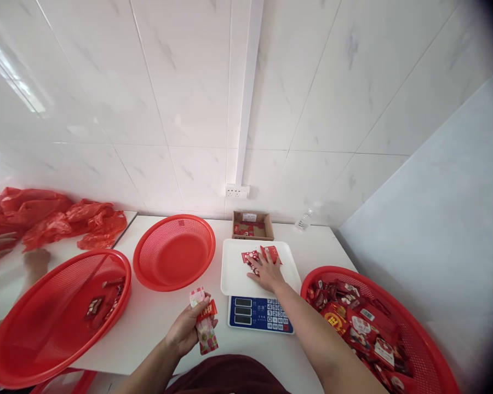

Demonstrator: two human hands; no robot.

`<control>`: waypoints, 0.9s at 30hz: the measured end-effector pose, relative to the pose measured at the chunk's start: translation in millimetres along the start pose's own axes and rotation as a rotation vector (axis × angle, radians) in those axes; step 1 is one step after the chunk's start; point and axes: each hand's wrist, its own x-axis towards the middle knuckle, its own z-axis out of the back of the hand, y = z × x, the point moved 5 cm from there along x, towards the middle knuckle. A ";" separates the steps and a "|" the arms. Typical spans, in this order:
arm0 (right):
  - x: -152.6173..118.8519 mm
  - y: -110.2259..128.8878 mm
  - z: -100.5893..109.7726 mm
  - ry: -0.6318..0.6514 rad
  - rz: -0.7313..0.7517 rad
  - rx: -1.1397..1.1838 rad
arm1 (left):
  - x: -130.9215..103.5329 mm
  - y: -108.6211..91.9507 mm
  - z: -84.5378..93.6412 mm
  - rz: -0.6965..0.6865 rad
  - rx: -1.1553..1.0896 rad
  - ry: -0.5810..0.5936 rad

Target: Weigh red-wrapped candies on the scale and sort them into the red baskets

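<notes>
My left hand [189, 327] is closed around several small snack packets [207, 335], pink-and-white ones with a red one on top, held in front of the table edge. My right hand [269, 273] reaches over the white pan [236, 276] of a digital scale [242, 320]. Its fingers are spread and touch red snack packets [273, 253] lying on the pan; one packet has white dots. The palm partly hides these packets. At the right, a red basket [429, 342] holds many red packets [361, 331], beneath my right forearm.
An unfilled red basket [142, 271] stands left of the scale. Another red basket [14, 342], tilted, holds a few packets. Behind the scale are a cardboard box [267, 232] and a clear bottle [304, 220]. Another person's hands [0, 247] are near red plastic bags [36, 210] at far left.
</notes>
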 end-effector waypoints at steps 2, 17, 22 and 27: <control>-0.2 0.1 -0.1 -0.070 0.009 -0.007 | 0.5 0.5 3.4 -0.005 -0.010 -0.011; -9.7 -40.6 17.3 -0.528 -0.151 0.390 | -6.0 -0.2 3.3 0.010 -0.014 -0.031; -10.0 -38.5 26.0 -0.592 -0.475 0.990 | -4.3 1.3 1.0 0.015 -0.021 -0.019; 33.1 51.7 25.7 -0.237 -0.385 1.590 | -2.2 6.6 0.9 0.048 -0.021 -0.008</control>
